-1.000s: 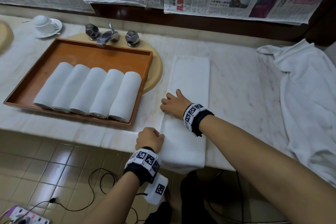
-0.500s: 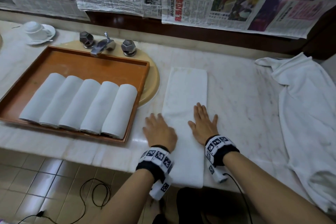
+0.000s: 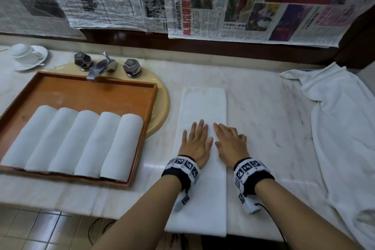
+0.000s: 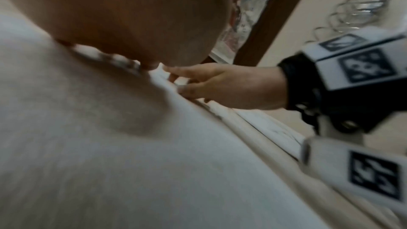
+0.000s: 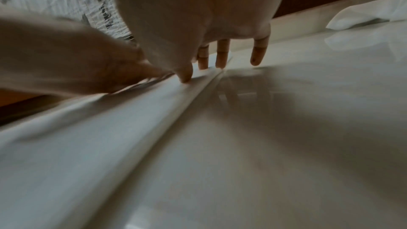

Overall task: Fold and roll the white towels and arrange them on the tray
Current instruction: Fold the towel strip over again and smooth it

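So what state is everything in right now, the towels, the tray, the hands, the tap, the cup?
Folded towel: flat, long strip, near end hanging over the counter edge.
Left hand: open, flat on the towel.
Right hand: open, flat, partly over the towel's right edge.
Rolled towels: five, side by side.
Tray: far half bare.
Loose towel: crumpled, unfolded.
Tap: no water visible.
Cup: upside down on its saucer.

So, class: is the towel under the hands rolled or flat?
Flat: the towel lies as a folded strip, both hands pressing it, no roll started.
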The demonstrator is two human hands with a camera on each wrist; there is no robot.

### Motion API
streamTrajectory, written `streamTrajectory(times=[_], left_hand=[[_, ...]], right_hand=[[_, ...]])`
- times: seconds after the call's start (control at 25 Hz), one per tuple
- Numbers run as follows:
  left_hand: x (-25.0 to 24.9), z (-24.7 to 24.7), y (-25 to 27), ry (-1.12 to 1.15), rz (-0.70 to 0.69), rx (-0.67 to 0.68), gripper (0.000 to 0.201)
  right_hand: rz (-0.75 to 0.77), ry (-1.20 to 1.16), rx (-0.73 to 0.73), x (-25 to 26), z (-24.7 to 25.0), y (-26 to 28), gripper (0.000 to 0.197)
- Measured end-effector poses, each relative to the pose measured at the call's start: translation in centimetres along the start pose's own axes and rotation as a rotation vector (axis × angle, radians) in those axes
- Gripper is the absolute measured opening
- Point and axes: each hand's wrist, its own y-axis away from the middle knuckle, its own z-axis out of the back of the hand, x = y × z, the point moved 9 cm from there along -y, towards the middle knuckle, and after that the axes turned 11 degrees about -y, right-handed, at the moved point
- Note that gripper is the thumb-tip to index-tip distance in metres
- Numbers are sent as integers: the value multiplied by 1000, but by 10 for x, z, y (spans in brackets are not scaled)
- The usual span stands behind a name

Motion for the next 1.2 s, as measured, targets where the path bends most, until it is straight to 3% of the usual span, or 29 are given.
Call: streamTrajectory(times=[0.04,0.12,0.16,0.32,0.36,0.44,0.48,0.6,0.64,0.84,1.2], left_hand=[[6,0,-8,48,24,21,59],[43,13,-16,167,345,-24,63],[46,18,-17,172,421,-9,65],[-11,12,-30,32,-76,45,60],[0,12,-37,33,-36,56,60],[42,25,-42,47,250,2,62],[50,28,-41,0,304,7,63],[16,19,-39,-159,3,74,62],[11,13,-41,-165,-38,116,62],[7,20,-86,-224,-8,177,64],[-10,64,-207,-305,-9,230,66]], right_hand=[[-12,2,7,-1,3,-5,60],[-48,13,14,-3,9,-13,57],[-59,24,7,-2,13,-17,55],[-96,65,3,6,17,-26,53],[-107,74,3,6,18,-27,53],[-109,105,19,6,15,-27,56],[-101,116,44,7,11,-26,58],[-127,59,101,4,1,-28,60],[-139,36,108,2,0,-29,61],[-150,32,157,-19,9,-61,64],[-178,28,249,-56,52,-173,64]])
